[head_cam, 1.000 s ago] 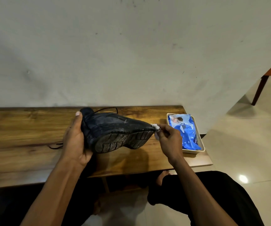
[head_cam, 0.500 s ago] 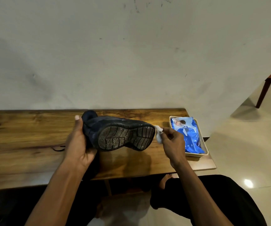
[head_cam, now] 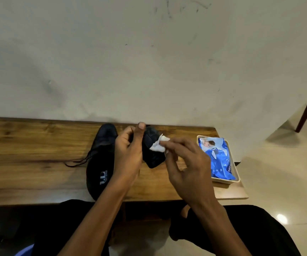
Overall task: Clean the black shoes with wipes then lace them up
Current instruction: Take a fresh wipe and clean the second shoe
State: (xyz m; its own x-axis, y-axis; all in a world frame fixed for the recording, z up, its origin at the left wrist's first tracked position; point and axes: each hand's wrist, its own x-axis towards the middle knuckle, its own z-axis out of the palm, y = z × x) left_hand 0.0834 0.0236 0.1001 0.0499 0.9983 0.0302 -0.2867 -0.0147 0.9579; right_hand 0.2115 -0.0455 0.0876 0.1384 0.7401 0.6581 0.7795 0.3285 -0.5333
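Note:
My left hand [head_cam: 128,159] grips a black shoe [head_cam: 153,154] and holds it above the wooden bench [head_cam: 29,163], turned end-on to me. My right hand [head_cam: 187,169] pinches a crumpled white wipe [head_cam: 159,145] and presses it against that shoe's upper right side. A second black shoe [head_cam: 99,163] lies on the bench to the left, partly under my left forearm, its opening and a white insole logo facing up. Its loose black lace [head_cam: 78,161] trails off to the left.
A blue pack of wipes [head_cam: 217,157] lies in a cream tray [head_cam: 224,181] at the bench's right end. A pale wall stands right behind the bench. A chair leg [head_cam: 306,113] stands on the tiled floor at far right. My legs are below the bench's front edge.
My left hand has turned the held shoe from sideways, sole towards me, to end-on. The wipe has moved from the toe tip onto the shoe's side. The second shoe is now uncovered.

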